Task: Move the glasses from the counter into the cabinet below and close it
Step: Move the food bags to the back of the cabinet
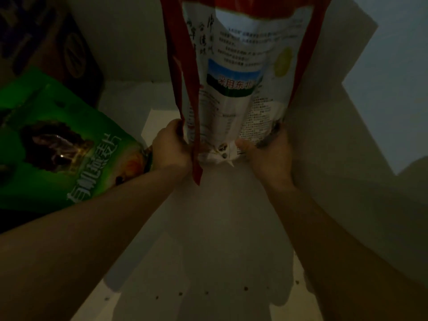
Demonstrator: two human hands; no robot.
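I am looking into a dim white cabinet [220,216]. A large red and white printed bag [240,72] stands at the back middle of its floor. My left hand [171,149] grips the bag's near left edge by the red side panel. My right hand [266,156] grips the near right corner, thumb on the printed face. No glasses are in view.
A green food pouch [58,144] leans at the left, close to my left forearm. Behind it stands a dark cardboard box [55,42]. The cabinet's right wall [347,135] runs close to my right hand. Small dark specks dot the white floor near the front.
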